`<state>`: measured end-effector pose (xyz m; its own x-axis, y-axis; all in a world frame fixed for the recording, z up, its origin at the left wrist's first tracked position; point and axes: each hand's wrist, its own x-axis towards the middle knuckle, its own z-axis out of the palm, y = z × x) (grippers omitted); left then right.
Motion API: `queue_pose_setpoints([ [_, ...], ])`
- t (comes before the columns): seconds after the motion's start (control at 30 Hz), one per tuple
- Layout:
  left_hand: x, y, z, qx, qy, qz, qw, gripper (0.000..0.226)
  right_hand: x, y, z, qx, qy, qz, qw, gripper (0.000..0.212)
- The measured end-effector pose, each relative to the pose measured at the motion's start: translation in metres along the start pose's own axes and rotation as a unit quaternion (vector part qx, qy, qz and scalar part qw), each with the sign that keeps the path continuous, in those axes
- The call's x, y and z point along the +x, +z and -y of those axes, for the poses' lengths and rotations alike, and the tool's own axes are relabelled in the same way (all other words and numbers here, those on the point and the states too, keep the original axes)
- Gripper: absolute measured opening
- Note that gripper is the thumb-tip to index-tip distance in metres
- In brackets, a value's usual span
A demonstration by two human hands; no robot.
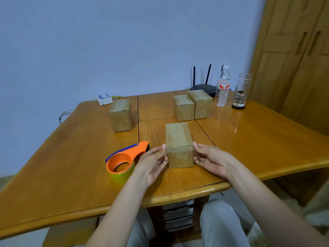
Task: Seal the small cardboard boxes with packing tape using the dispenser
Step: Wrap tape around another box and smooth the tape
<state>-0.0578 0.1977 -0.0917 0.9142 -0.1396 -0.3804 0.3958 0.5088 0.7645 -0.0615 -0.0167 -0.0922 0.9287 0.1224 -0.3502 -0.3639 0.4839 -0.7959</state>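
Note:
A small cardboard box [179,145] stands on the wooden table [71,166] near its front edge, with tape running along its top. My left hand [153,162] lies against the box's left side and my right hand [211,159] against its right side. The fingers of both are loosely extended and the thumbs reach up by the top edge. An orange tape dispenser [125,156] with a yellowish roll lies flat just left of my left hand, untouched. Further back stand one box [121,115] on the left and two boxes [184,107] [202,104] side by side on the right.
At the back right are a black router [203,87], a plastic water bottle [222,86] and a glass jar [240,91]. A white device [104,99] sits at the back left by the wall. A wooden wardrobe [293,59] rises to the right.

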Motion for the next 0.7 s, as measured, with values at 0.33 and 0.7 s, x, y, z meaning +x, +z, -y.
queue_pose_setpoints([
  [0.33, -0.007, 0.009, 0.028, -0.028, 0.048, -0.035, 0.998, 0.021, -0.006, -0.003, -0.010, 0.010, -0.039, -0.002, 0.999, 0.041],
  [0.7, -0.015, -0.013, 0.017, 0.432, 0.439, -0.003, 0.788, 0.030, -0.019, -0.008, 0.011, -0.478, -0.295, 0.042, 0.826, 0.045],
])
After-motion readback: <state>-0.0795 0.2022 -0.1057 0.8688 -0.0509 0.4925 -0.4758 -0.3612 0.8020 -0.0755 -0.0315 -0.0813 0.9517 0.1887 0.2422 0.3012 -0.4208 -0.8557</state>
